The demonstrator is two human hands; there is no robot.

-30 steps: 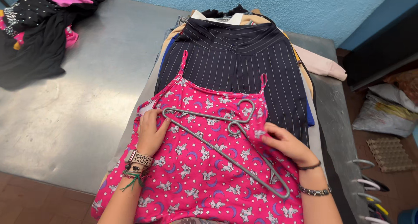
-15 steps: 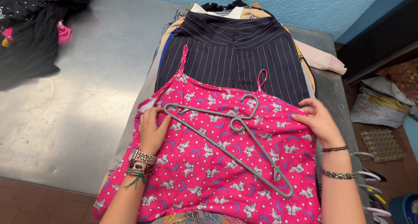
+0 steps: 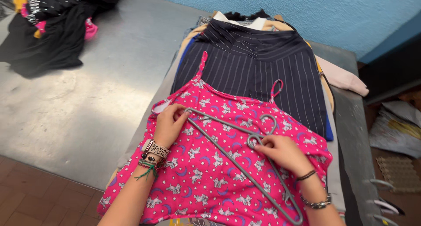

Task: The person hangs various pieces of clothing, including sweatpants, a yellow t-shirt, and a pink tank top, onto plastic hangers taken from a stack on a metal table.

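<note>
Bright pink strappy camisole top printed with white unicorns, blue moons and stars [image 3: 206, 173] lies flat, front up, on a stack of garments, two thin straps pointing away from the person. On top of it: grey plastic clothes hanger [image 3: 239, 153], lying diagonally, hook near the top's middle, one arm running to the lower right. Left hand [image 3: 170, 126] rests palm down at the neckline's left side, fingers curled onto the hanger's upper-left end; wrist has a patterned watch strap and bead bracelets. Right hand [image 3: 283, 151] fingers pinch at the hanger's hook loop, partly closed on it. Versus half a second ago: right hand has come in from the top's right edge to the hook; left hand has shifted up onto the hanger end. Under the top sits a dark navy pinstriped garment [image 3: 256, 68] heading the stack. All on a dull grey metal table [image 3: 87, 98]; heap of black and pink clothes [image 3: 57, 24] at its far left corner. Textured blue wall [image 3: 307, 11] behind, brown tiled floor [image 3: 30, 195] below.
</note>
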